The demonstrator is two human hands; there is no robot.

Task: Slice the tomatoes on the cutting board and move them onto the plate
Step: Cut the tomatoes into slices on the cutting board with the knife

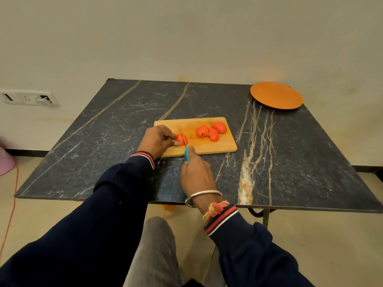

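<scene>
A wooden cutting board [207, 149] lies in the middle of the dark marble table. On its left part my left hand [155, 141] pinches a piece of tomato [179, 138] between fingers and thumb. My right hand [196, 175] grips a knife [186, 154] with a blue handle; its blade stands across that piece. Several cut tomato pieces [208, 133] lie heaped on the board's right half, with one larger piece [219, 127] beyond them. An orange plate [276, 98] sits at the table's far right corner with nothing on it.
The marble table [103, 141] has its near edge just in front of my knees. A wall with a socket panel [29, 98] rises behind it. An orange cable [12, 204] runs over the floor at the left, next to a pink object [5, 160].
</scene>
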